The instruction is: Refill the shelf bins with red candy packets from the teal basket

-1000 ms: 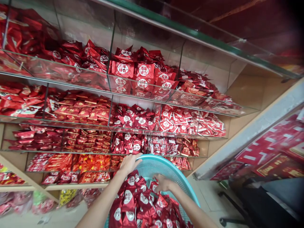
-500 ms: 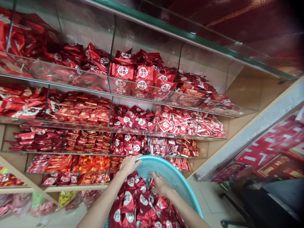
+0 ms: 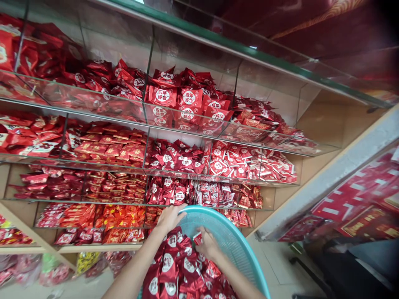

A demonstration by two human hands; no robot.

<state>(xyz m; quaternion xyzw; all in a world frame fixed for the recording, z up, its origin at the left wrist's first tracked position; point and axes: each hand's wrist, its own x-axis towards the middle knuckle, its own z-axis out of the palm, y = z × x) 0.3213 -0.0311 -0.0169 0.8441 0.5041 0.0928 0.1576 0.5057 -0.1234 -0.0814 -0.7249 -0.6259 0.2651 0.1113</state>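
Observation:
A turquoise plastic basket [image 3: 246,245] stands below the shelves, partly filled with dark red packets [image 3: 190,268] bearing white printed ovals. My left hand [image 3: 170,216] is closed over the basket's far left rim, its thumb along the edge. Inside the basket my right hand [image 3: 208,244] has its fingers bent around a small red and white packet [image 3: 197,238], at the right side of the heap. The lower part of the basket runs out of view.
Glass-fronted shelves [image 3: 174,172] hold rows of red, orange and gold packets in compartments. Bagged goods [image 3: 88,261] lie under the lowest shelf at left. A dark chair [image 3: 349,265] stands at the lower right, near red printed packaging [image 3: 346,195].
The fingers of my right hand have drawn in, and the small packet shows more clearly at them. My left hand stays on the rim. The view has shifted slightly.

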